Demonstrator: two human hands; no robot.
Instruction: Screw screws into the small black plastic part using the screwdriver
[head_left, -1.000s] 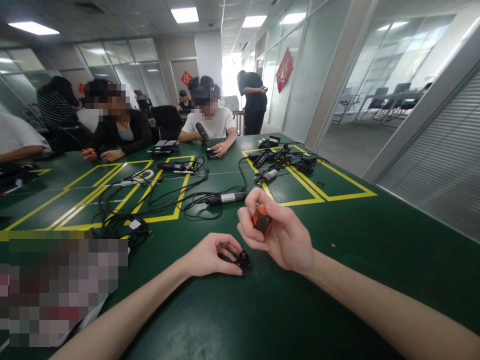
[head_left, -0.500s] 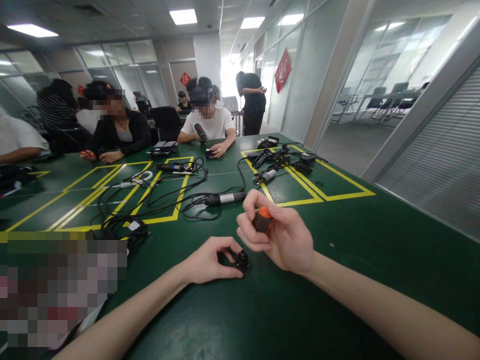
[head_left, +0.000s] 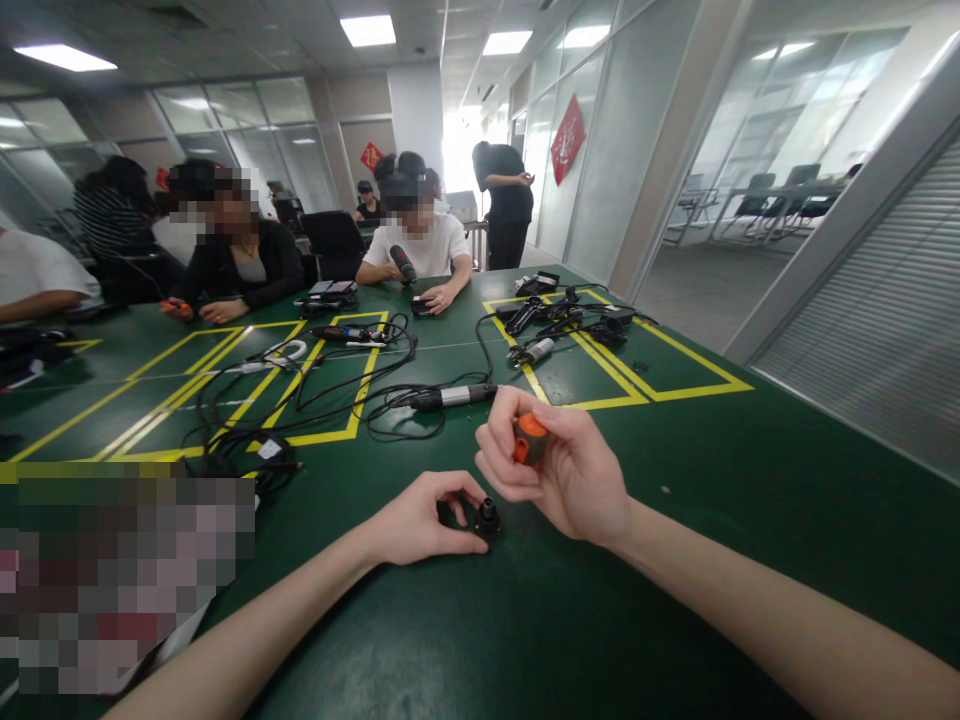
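Observation:
My left hand (head_left: pixel 420 518) pinches a small black round part (head_left: pixel 487 522) between thumb and fingers on the green table (head_left: pixel 720 560). A short dark cylinder sticks up from that part's middle. Just above and to the right, my right hand (head_left: pixel 574 470) has its fingers curled around an orange and dark-grey handle (head_left: pixel 532 438), which looks like a screwdriver's. Its orange end cap faces me, and any shaft is hidden behind the handle and fingers.
Beyond my hands lies a silver and black tool (head_left: pixel 450 397) with coiled black cables. More corded tools (head_left: pixel 536 350) lie within yellow tape outlines. Across the table a person (head_left: pixel 416 245) holds a dark power tool (head_left: pixel 403 264); another person (head_left: pixel 244 255) sits to the left.
The handle has turned within my right fingers, so an orange patch on its side now shows. My left hand and the black part stay nearly where they were.

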